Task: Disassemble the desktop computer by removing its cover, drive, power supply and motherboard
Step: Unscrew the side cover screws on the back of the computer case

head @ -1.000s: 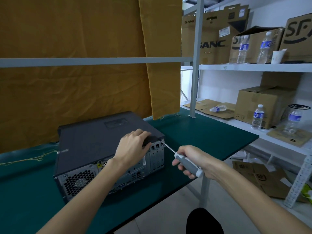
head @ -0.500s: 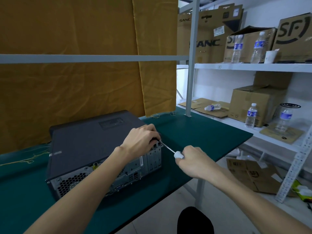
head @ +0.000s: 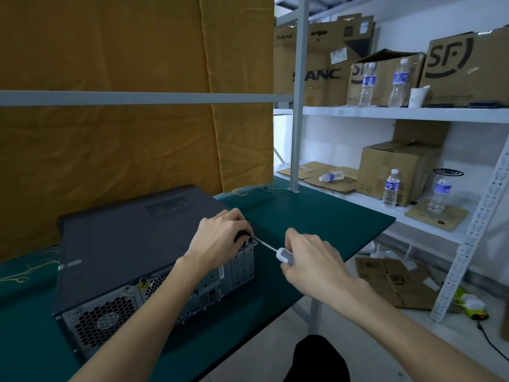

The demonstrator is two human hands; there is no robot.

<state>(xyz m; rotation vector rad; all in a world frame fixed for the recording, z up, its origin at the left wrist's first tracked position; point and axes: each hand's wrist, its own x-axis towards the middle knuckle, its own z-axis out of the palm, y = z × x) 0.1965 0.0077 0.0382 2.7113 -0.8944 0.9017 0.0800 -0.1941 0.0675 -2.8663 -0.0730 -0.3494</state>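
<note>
A dark grey desktop computer lies flat on the green table, its rear panel with fan grille and ports facing me. My left hand rests curled over the case's rear right top corner, gripping the cover edge. My right hand is wrapped around the white-and-grey handle of a screwdriver. The thin shaft points up-left and its tip touches the rear panel's top right corner, just under my left fingers. The screw itself is hidden.
A mustard curtain hangs behind the table with a grey rail across it. A shelf unit to the right holds cardboard boxes and water bottles. Flattened boxes lie on the floor beyond the table's right edge.
My right hand slid up the screwdriver handle and turned, moving closer to the case. My left hand shifted slightly toward the rear corner. The view moved a little.
</note>
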